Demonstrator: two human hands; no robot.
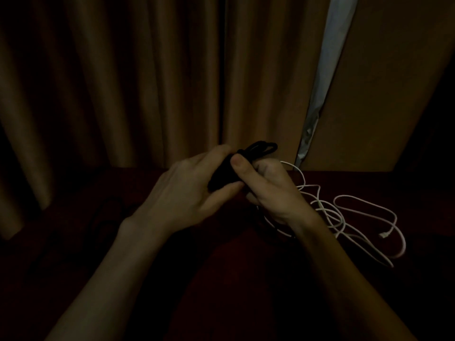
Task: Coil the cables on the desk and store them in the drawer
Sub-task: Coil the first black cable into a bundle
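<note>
A black cable (258,150), bundled into a tight coil, is held up above the dark red desk (221,279) between both hands. My left hand (187,193) grips its lower end, fingers curled round the bundle. My right hand (268,188) pinches the coil from the right, thumb on top. The loops stick out past my fingers toward the curtain. A white cable (364,217) lies loose and tangled on the desk to the right, its plug end (384,234) showing. No drawer is in view.
Brown curtains (123,82) hang close behind the desk. A brown panel (394,82) stands at the back right. Another dark cable (108,217) lies faintly visible on the desk at the left. The scene is very dim.
</note>
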